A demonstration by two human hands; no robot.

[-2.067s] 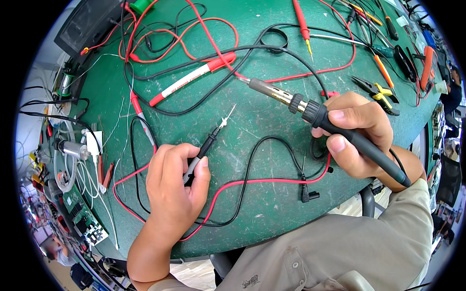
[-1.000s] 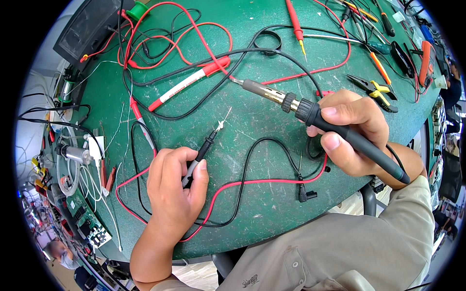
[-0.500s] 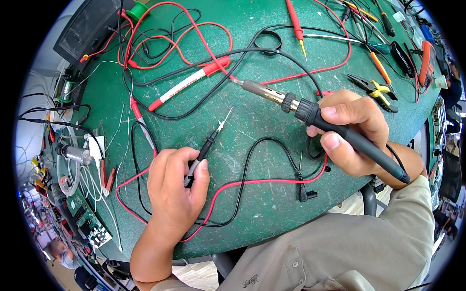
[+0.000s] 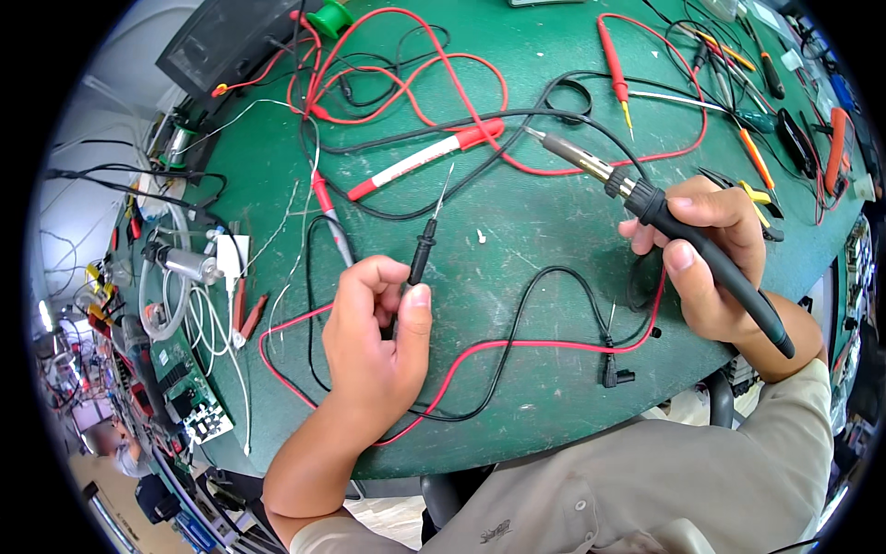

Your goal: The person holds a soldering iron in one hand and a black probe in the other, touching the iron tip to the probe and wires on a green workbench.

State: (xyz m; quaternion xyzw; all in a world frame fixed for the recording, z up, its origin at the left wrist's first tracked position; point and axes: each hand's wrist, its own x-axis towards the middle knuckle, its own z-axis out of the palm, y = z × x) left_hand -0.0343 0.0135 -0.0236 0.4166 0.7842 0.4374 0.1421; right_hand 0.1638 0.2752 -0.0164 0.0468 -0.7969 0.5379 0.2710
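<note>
My left hand point(image 4: 374, 337) grips a black test probe point(image 4: 422, 251) whose thin metal tip points up and away over the green mat point(image 4: 517, 231). My right hand point(image 4: 706, 254) is closed around the black handle of a soldering iron point(image 4: 637, 194), its metal tip aimed up-left near a red and white probe point(image 4: 425, 157). The two tips are well apart. A black lead and a red lead point(image 4: 544, 346) loop on the mat between my hands.
Red and black cables point(image 4: 388, 83) tangle across the far mat. A red probe point(image 4: 614, 55) lies at the top. Screwdrivers and cutters point(image 4: 757, 157) line the right side. A green circuit board point(image 4: 185, 388), a metal cylinder point(image 4: 180, 261) and a black box point(image 4: 221, 37) sit on the left.
The soldering iron tip has stayed raised toward the red and white probe, after shifting slightly up-left. My left hand holds the black probe in about the same place.
</note>
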